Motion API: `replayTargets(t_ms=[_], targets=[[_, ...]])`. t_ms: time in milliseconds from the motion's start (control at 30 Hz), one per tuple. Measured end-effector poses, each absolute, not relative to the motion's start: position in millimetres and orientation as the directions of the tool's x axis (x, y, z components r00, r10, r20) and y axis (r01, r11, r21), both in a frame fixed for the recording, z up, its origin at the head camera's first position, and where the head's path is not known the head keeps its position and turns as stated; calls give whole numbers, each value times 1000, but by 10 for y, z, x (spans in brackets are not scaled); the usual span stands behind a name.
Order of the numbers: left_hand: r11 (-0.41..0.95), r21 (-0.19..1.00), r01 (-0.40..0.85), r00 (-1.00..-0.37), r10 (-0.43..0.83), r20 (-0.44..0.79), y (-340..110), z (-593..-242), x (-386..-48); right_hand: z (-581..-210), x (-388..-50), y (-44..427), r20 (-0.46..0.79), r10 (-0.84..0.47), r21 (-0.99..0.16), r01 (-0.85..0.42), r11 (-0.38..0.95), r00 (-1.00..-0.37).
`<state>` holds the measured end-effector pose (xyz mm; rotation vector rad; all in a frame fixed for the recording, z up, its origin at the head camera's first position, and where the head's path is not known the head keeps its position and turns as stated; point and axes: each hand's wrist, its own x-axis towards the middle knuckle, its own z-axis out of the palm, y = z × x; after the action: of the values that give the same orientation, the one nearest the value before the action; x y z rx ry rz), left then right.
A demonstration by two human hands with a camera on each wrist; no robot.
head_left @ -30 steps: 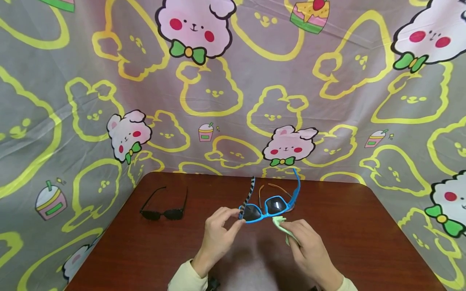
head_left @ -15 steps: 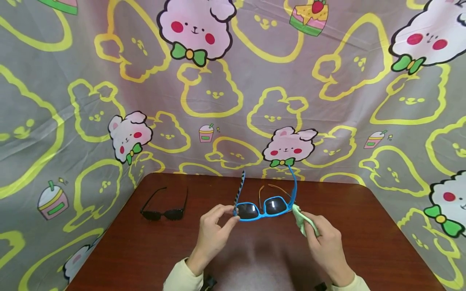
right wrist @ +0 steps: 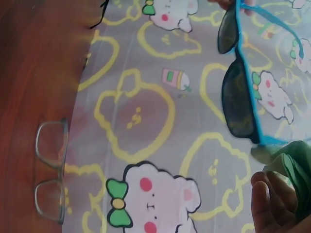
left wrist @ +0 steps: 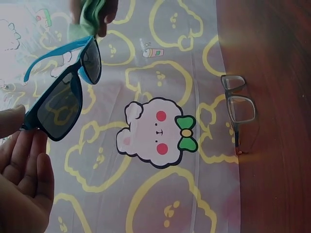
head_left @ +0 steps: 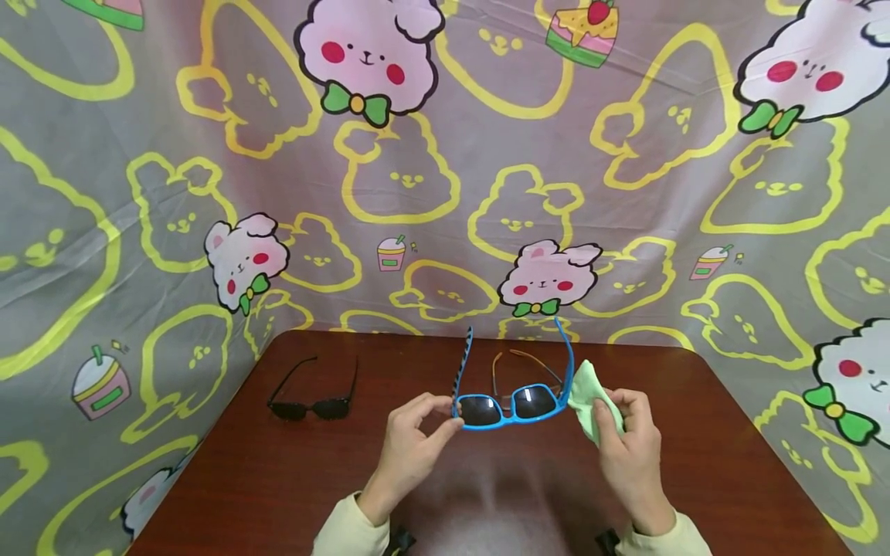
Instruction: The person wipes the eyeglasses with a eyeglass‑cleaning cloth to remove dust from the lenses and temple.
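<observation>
Blue-framed sunglasses with dark lenses are held up above the table, arms unfolded and pointing away. My left hand pinches their left corner between thumb and fingers, by the striped arm. A light green cloth is gripped in my right hand, its edge at the right hinge of the sunglasses. In the left wrist view the sunglasses extend from my left thumb and fingers toward the cloth. The right wrist view shows the cloth beside the frame's corner.
Black sunglasses lie unfolded on the left of the brown table. Clear-lensed glasses with orange-brown arms stand behind the blue pair, partly hidden; the left wrist view shows their lenses. A patterned cloth curtain surrounds the table.
My right hand with the green cloth has moved right, from below the right lens to the right hinge, and the cloth is more spread. The blue sunglasses have shifted slightly and tilted.
</observation>
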<state>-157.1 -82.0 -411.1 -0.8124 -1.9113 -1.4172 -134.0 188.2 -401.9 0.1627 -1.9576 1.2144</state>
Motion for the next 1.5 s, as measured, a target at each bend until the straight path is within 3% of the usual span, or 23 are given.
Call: replayTargets(t_ms=[133,567,800,1033,1233,1500], targets=[[236,562,793,-597,114,794,-805,-4125,-1568,-3970,-1322,1816,713,226,-678,-571,463,-663],[264,585,767,-628,122,769,-789,-4150,-1550,-4018,-1353,1745,780,102,-600,-691,404,-618],[278,573,771,-621,124,774,-783,-4151,-1547,-4074,-1408,1750,856,-7,-455,-759,465,-517],[241,532,812,-573,156,804,-766,-3903,-1422,-4088,-1466,1737,892,31,-392,-737,551,-452],[228,514,827,-555,184,812,-772,-3926,-1444,-4145,-1492,1713,855,150,-484,-657,578,-497],[247,546,801,-595,227,771,-789,-4198,-1599,-4148,-1504,1724,799,159,-526,-545,653,-581]])
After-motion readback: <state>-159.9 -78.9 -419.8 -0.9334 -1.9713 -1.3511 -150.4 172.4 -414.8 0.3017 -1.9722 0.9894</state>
